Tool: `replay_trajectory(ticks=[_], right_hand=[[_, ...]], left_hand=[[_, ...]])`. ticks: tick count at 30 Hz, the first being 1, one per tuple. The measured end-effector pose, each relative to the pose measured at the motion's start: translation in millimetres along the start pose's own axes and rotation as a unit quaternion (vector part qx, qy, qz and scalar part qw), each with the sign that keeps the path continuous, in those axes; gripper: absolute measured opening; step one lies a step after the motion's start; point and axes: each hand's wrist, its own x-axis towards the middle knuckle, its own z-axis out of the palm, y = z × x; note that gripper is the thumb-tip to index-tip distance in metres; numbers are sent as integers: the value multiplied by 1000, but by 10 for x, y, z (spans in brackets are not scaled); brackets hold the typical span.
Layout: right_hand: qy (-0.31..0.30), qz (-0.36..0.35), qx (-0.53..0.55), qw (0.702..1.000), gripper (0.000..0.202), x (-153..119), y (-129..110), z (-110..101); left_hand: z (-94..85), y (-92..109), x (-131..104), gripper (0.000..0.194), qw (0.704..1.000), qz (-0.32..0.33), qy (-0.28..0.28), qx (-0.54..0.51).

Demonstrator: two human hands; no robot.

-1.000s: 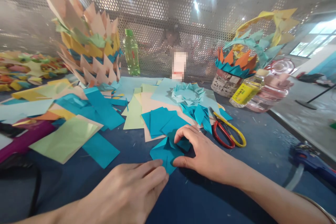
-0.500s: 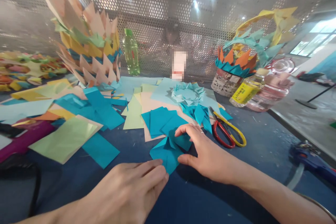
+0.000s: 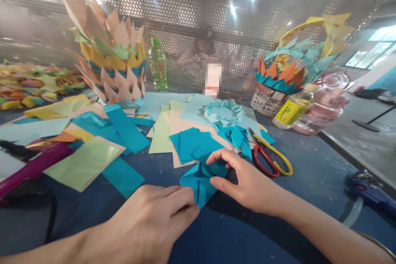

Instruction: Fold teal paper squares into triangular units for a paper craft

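A partly folded blue sheet of paper (image 3: pixel 199 179) lies on the dark blue table in front of me, with a raised fold in its middle. My left hand (image 3: pixel 163 212) is closed at the sheet's near left corner, its thumb and forefinger pinching the edge. At the right side my right hand (image 3: pixel 238 173) arches with thumb and forefinger apart; the thumb tip is by the sheet's edge. Its other fingers are partly hidden. Just beyond lie blue paper squares (image 3: pixel 192 142) and a joined strip of folded blue pieces (image 3: pixel 233 135).
Red-and-yellow scissors (image 3: pixel 272 159) lie right of my right hand. Glue guns rest at left, purple (image 3: pixel 40 165), and right, blue (image 3: pixel 368 192). Behind stand a layered paper model (image 3: pixel 114 62), a green bottle (image 3: pixel 158 66), a paper basket (image 3: pixel 269 95) and a yellow-labelled bottle (image 3: pixel 292 109).
The view has shifted slightly, moving the scene a little right and down. My left fingers have curled in more at the paper's corner. My right hand keeps nearly the same pose.
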Motion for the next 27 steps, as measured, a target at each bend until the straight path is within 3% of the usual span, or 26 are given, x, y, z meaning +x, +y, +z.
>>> replay_trajectory(ticks=[5, 10, 13, 19, 24, 27], right_hand=[[44, -57, -12, 997, 11, 11, -1, 97], [86, -75, -60, 992, 14, -7, 15, 176], [80, -74, -86, 990, 13, -17, -7, 189], [56, -84, -105, 989, 13, -22, -26, 188], [60, -97, -96, 989, 14, -23, 12, 191], [97, -92, -79, 988, 7, -49, -26, 172]], left_hand=[[-30, -183, 51, 32, 996, -47, 66, -24], [79, -349, 89, 27, 984, -165, 10, -59], [115, -389, 111, 20, 971, -199, 10, -130], [94, -409, 147, 32, 947, -211, -12, -244], [114, -427, 142, 33, 970, -146, 10, -195], [112, -437, 111, 31, 984, -97, 38, -143]])
